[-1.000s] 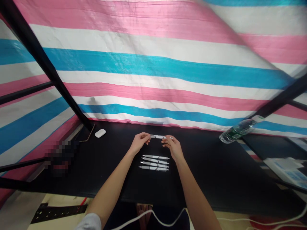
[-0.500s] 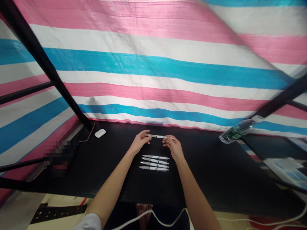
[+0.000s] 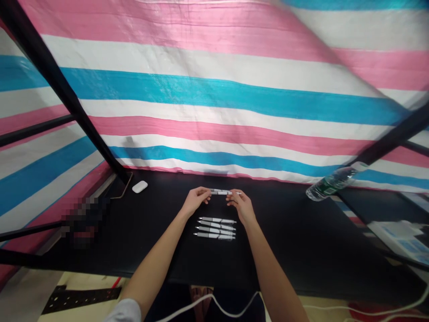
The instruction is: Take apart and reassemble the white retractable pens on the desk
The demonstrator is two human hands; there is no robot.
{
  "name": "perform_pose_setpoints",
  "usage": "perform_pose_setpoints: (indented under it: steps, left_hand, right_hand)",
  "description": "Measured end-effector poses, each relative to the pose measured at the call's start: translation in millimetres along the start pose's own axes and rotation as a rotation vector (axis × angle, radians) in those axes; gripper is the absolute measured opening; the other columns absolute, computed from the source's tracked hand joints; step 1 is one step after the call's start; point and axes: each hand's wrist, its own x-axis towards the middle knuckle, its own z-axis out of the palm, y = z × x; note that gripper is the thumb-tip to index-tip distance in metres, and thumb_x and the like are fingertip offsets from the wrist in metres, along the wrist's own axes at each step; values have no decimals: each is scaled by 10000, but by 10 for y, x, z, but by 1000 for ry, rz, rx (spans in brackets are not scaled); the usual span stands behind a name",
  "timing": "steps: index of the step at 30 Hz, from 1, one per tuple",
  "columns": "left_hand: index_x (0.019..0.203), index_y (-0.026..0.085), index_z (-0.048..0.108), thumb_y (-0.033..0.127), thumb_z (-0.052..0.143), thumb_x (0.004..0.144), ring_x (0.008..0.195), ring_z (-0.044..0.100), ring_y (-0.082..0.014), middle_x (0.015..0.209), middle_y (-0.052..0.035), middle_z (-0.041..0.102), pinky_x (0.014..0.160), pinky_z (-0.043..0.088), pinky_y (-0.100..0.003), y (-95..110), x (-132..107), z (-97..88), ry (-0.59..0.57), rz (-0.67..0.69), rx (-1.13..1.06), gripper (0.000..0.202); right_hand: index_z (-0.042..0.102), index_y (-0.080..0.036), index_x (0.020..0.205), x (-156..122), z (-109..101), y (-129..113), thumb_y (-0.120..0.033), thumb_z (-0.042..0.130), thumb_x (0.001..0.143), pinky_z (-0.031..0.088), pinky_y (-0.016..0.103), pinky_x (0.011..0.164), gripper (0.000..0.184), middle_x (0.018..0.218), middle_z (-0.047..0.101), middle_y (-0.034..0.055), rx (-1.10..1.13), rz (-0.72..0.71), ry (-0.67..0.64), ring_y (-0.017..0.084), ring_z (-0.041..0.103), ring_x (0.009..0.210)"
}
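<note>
My left hand (image 3: 196,201) pinches the grey grip end of a white click pen (image 3: 220,192), held level above the far part of the black table (image 3: 144,241). At the pen's other end, the fingers of my right hand (image 3: 241,205) are closed on it. A second pale line runs just behind this pen; whether it is another pen I cannot tell. Nearer to me, several matching white and grey pens (image 3: 216,228) lie side by side, their tips pointing left. Neither hand touches that row.
A white rounded case or mouse (image 3: 140,186) lies at the back left. To the right, a clear plastic bottle (image 3: 331,182) with a green label leans at a slant. A striped sheet (image 3: 214,107) hangs behind the table, and a white cable (image 3: 214,299) hangs below its front edge.
The fingers of my left hand have closed onto the pen's grip end; its raised index finger has come down. My right hand has barely moved. The row of pens is unchanged.
</note>
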Motion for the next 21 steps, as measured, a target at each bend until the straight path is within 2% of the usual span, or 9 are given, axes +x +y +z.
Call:
perform_pose_setpoints:
  steps: [3,5,7,9,12,14,18,21]
  left_hand:
    - [919,135,660,288,800,605,722,615,-140,834,-59,680,639,487,-247,-1,0,-3,14,60,23,377]
    - [955,127,650,338,768,651,697,607,-139,811,-61,673,587,475,-239,0,1,-1,34,39,51,389]
    - [889,106,656,413,709,711,624,580,-131,733,-59,649,510,439,-232,-1,0,2,24,1,83,359]
    - [823,106,657,425,704,710,613,570,-126,711,-54,639,505,433,-232,0,-2,5,-8,7,97,342]
    - [915,129,658,356,770,643,686,593,-130,800,-49,661,574,464,-234,3,-3,7,-9,66,80,372]
    - [961,130,653,369,759,658,673,591,-130,786,-50,661,548,451,-227,3,-1,7,25,55,79,401]
    - [830,103,670,432,714,701,593,557,-122,685,-53,634,479,410,-222,6,-1,3,2,13,95,357]
    - [900,122,670,378,767,650,639,571,-119,760,-46,654,543,449,-227,15,-5,2,-10,60,76,371]
  right_hand:
    - [666,-181,817,0,3,-5,-434,784,637,516,257,528,332,710,674,32,2,0,10,166,643,664]
    - [667,-181,817,-1,4,-9,-433,783,637,514,257,526,331,706,672,31,5,4,14,168,644,667]
    - [668,-181,816,-1,3,-8,-435,781,639,511,254,525,331,703,671,30,7,8,15,166,642,663]
    - [667,-182,814,1,0,-1,-439,779,639,508,252,523,331,699,669,28,8,6,10,161,639,655]
    - [666,-183,815,9,-8,13,-437,780,636,509,250,524,331,693,666,24,14,-3,9,159,637,653]
    - [665,-182,819,14,-10,18,-433,780,638,510,251,525,330,696,667,25,18,-3,10,159,638,655]
    - [661,-179,822,13,-9,12,-433,778,642,506,254,518,333,705,671,31,14,1,8,162,638,649]
    - [661,-177,820,5,-8,1,-433,780,639,508,254,523,335,700,667,29,14,-6,11,162,639,653]
